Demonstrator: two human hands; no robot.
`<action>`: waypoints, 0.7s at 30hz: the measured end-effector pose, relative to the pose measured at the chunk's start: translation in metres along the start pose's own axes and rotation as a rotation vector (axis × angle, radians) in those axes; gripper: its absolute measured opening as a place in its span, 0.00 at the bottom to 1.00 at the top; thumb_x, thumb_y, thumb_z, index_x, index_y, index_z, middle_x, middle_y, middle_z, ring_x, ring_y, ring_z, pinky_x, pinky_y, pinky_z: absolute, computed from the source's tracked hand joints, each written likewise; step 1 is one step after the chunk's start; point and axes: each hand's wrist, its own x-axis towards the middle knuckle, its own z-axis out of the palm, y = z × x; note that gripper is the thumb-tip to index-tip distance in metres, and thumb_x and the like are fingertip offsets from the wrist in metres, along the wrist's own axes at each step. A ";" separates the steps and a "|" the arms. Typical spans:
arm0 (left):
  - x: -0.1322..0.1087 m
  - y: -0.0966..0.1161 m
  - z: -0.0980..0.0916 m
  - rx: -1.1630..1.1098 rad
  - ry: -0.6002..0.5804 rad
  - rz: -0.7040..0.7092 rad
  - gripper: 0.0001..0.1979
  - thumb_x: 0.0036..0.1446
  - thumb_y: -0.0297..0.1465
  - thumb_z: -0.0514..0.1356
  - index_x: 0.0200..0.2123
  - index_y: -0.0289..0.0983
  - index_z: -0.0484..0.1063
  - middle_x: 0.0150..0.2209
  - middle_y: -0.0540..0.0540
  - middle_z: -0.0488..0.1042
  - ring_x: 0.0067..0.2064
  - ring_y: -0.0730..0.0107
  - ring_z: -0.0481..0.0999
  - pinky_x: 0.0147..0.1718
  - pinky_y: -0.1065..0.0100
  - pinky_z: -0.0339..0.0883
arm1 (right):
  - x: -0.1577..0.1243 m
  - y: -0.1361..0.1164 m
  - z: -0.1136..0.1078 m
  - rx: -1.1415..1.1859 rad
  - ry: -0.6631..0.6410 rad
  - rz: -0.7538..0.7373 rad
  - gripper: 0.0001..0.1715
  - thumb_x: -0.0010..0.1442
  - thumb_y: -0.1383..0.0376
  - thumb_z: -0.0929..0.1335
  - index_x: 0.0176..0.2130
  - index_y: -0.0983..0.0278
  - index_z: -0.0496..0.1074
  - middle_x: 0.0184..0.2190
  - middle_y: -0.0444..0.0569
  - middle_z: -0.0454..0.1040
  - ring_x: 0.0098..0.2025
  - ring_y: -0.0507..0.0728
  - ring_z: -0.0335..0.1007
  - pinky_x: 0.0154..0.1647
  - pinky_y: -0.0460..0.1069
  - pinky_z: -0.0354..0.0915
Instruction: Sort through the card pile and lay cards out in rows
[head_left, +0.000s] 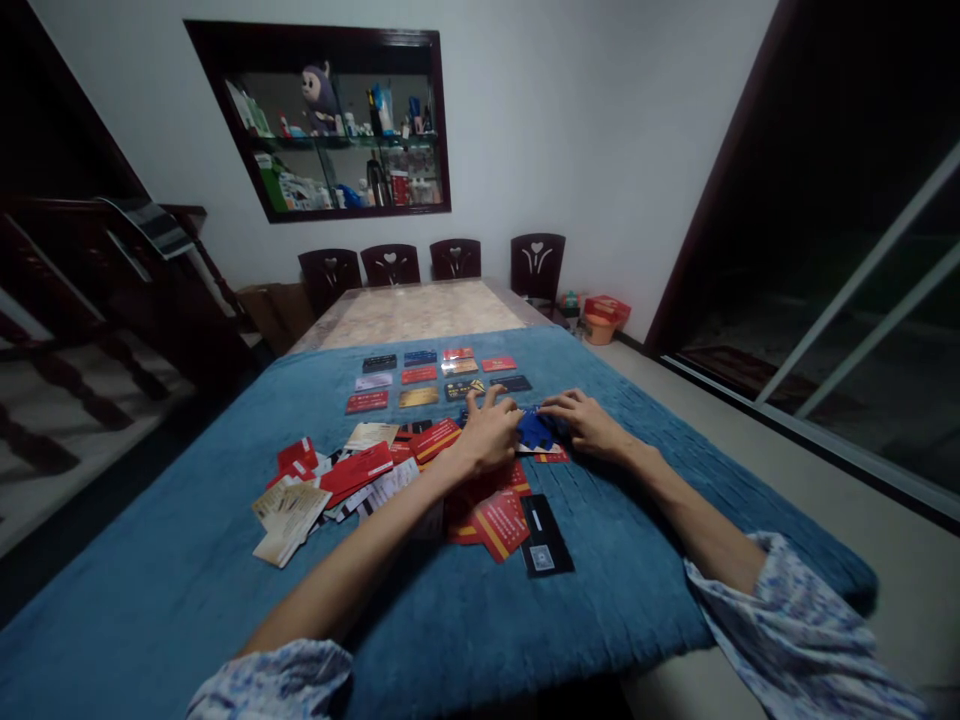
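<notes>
Across the cloth [180, 520], a pile [361, 470] that could easily slide

Between the left hand [489, 432] and the right hand [589, 424] lie the blue cards [535, 432], overlapping in an uneven fan on the cloth. Both hands have bent fingers at the fan's edges; whether either grips a card or merely touches one, I cannot tell.

Such thin, glossy cards would probably slip over one another if pressed unevenly, scattering the fan. The left wrist passes close over the pile and the red cards [501, 522], so a lowered forearm could drag several along. Just beyond the left fingers are the rows [418, 397], and a careless knuckle could push one of those cards askew. The black card [546, 540], nearer the wearer, might be caught by a sleeve [795, 620] drawn back low.

Plush and lightly ribbed, the cloth may make flat edges hard to lift. Past it, the surface [427, 312] shows bare, marbled in pale brown. Four dark chairs [537, 262] stand around the far end, below a wall shelf [444, 120] holding a toy [321, 100] and bottles. At right, an orange bucket [600, 329] sits on the floor.
</notes>
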 end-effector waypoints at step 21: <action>0.010 0.033 0.031 0.022 0.087 0.006 0.14 0.62 0.39 0.58 0.39 0.34 0.77 0.45 0.35 0.77 0.63 0.44 0.60 0.60 0.38 0.48 | -0.008 0.004 -0.011 0.041 -0.045 0.054 0.26 0.53 0.69 0.67 0.52 0.61 0.76 0.50 0.54 0.75 0.51 0.63 0.62 0.54 0.59 0.61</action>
